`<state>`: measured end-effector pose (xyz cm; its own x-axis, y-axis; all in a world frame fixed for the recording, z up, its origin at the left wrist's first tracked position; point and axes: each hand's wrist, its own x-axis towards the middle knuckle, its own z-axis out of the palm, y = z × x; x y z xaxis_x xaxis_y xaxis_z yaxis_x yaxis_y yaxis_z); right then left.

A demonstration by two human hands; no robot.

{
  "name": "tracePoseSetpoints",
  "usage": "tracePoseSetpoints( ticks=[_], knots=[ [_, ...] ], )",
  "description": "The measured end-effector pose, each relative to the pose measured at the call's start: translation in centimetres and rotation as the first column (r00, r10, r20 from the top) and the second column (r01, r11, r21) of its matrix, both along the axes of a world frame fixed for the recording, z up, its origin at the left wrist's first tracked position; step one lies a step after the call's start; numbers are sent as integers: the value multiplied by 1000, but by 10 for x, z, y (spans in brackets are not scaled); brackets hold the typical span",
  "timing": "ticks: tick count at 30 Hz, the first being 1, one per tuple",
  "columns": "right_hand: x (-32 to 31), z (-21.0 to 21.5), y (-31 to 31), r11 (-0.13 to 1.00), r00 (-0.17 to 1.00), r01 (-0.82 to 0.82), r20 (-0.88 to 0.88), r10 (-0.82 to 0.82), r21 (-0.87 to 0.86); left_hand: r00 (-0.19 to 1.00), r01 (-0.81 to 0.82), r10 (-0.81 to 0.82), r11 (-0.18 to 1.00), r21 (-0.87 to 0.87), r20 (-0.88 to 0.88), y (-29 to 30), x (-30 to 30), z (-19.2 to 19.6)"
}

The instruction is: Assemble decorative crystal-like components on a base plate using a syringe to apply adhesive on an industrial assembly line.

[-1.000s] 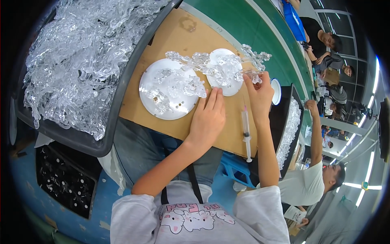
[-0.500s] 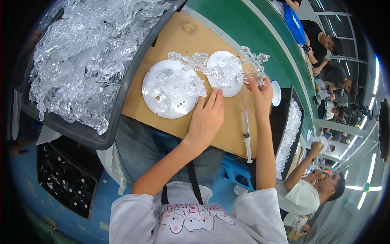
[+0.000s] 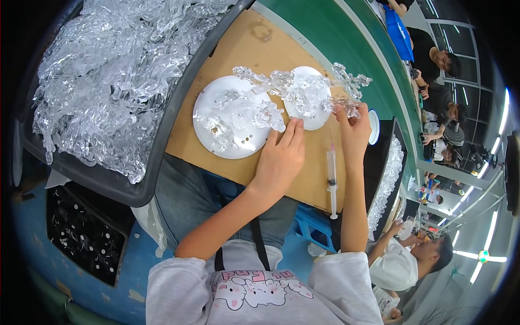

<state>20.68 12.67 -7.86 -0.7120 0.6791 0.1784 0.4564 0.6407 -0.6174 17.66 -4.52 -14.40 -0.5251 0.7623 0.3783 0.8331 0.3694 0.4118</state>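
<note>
The clear piece (image 3: 346, 103) was at the right edge of the small plate (image 3: 314, 124), pinched between the thumb and fingers of the right hand (image 3: 355, 132). More clear sprigs lay across that plate and stuck out past its rim. The left hand (image 3: 281, 160) was open, its fingers stretched toward the plate's near rim; whether they touched it could not be told. Just left of it sat the big plate (image 3: 233, 151), with clear clusters on it. Below the small plate lay a syringe (image 3: 332, 173). All these were on cardboard (image 3: 233, 49). A dish (image 3: 375, 127) with a blue rim stood near the right hand, beside a dark bin (image 3: 374, 157) of clear bits. To the left, a black tub (image 3: 143, 197) was heaped with clear pieces; beyond the cardboard ran a green surface (image 3: 287, 13).
</note>
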Motion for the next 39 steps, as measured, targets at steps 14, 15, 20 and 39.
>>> tracePoseSetpoints(
  ticks=[14, 15, 20, 39],
  knots=[
    [-5, 3, -5, 955, 958, 76, 245, -151, 288, 999, 13, -13, 1000, -3, 33, 9, 4, 6],
    [1, 3, -4, 945, 955, 129, 219, -200, 301, 998, 61, -61, 998, 12, 9, 9, 5, 7],
    [79, 59, 4, 976, 991, 27, 119, -53, 215, 995, 78, -78, 997, 7, 60, -7, 0, 13],
    [281, 15, 92, 901, 897, 434, 86, -434, 17, 867, 210, -278, 956, 203, 413, -48, 48, 51]
  ],
)
